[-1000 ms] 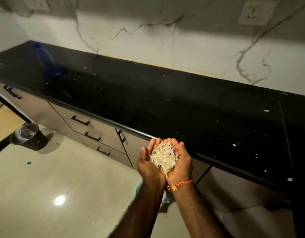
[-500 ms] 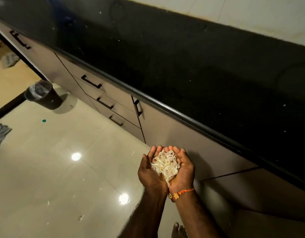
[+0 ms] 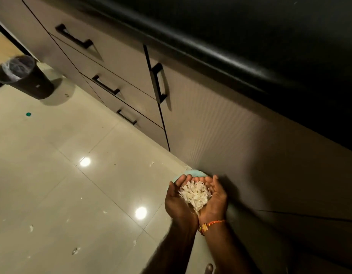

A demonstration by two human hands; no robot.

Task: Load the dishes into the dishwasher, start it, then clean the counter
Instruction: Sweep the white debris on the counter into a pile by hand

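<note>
The left hand (image 3: 178,202) and the right hand (image 3: 215,197) are being pressed together edge to edge as one upturned cup, fingers loosely curved, and a heap of pale shredded scraps (image 3: 195,195) is being carried in the hollow. The glossy black stone counter (image 3: 270,36) is running along the far right, above the beige drawer fronts with black bar handles (image 3: 106,87). The cleaning stage is judged to be under way, with disposal still pending: the black round bin with a clear liner (image 3: 22,77) is standing well apart on the far left. White flecks are lying scattered on the shiny beige tiled floor (image 3: 52,184). No dishwasher is being shown.
</note>
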